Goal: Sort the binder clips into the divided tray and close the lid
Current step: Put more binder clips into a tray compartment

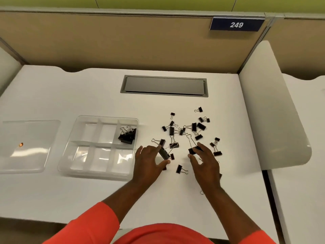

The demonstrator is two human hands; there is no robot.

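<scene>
A clear divided tray sits left of centre on the white desk; its far right compartment holds several large black binder clips. Its clear lid lies flat further left. Many loose black binder clips of different sizes are scattered to the right of the tray. My left hand pinches a large clip between thumb and fingers. My right hand pinches another large clip whose wire handles point away from me. A medium clip lies between my hands.
A grey cable hatch is set into the desk at the back. Beige partition walls stand behind and a white side panel rises on the right. A small orange dot shows on the lid.
</scene>
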